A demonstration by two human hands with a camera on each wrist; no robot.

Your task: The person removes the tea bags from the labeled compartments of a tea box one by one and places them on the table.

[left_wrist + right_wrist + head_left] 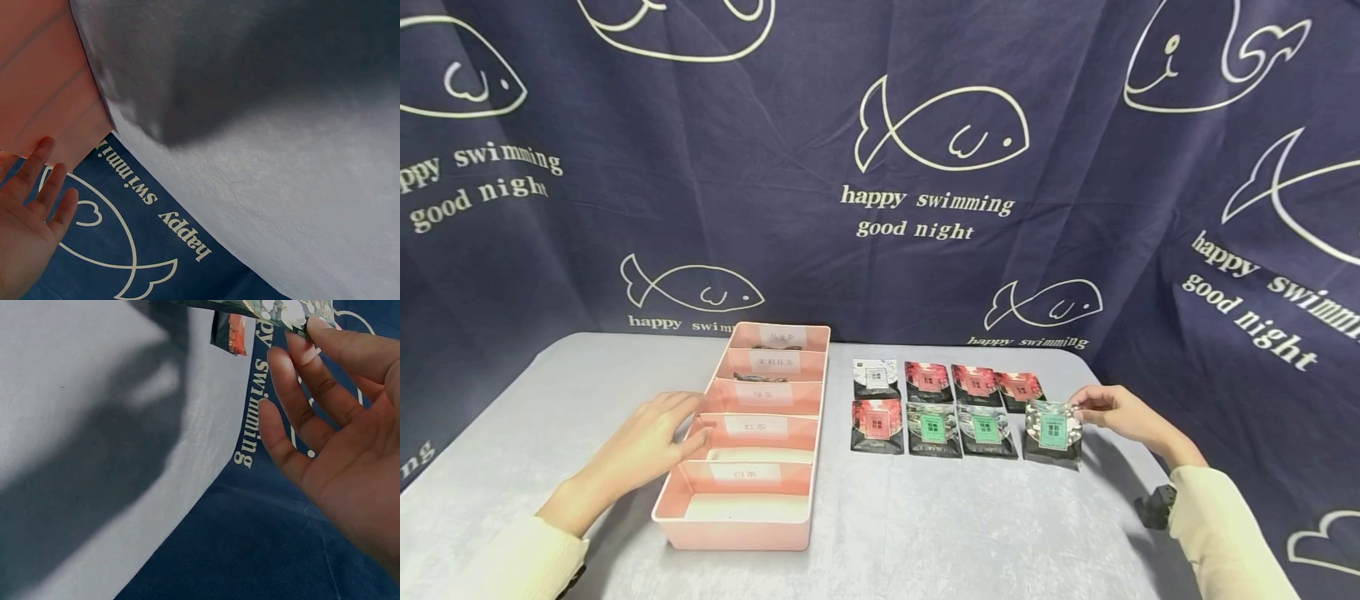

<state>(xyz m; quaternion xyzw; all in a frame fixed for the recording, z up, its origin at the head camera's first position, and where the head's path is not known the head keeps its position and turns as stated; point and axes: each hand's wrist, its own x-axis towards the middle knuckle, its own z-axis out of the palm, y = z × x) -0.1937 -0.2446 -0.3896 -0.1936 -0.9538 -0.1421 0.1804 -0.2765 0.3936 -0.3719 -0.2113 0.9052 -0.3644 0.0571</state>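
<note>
A long pink divided box (737, 533) stands on the table, its compartments marked with white paper labels in Chinese. My left hand (640, 437) holds its left wall, thumb over the rim and fingers outside; the left wrist view shows these fingers fairly straight against the wall. Between thumb and fingers my right hand (1116, 412) pinches the upper right edge of a tea packet (1052, 433) with a pale green label, white flower print and black bottom. In the right wrist view only a strip of that packet (290, 312) shows, while the other fingers stay loose.
Left of the held packet lie red tea packets (928, 382), green-labelled packets (934, 431) and a white one (876, 378), in two rows. Dark packets (760, 378) sit in the box's two far compartments. A blue fish-print curtain (925, 275) hangs behind the grey table (925, 517).
</note>
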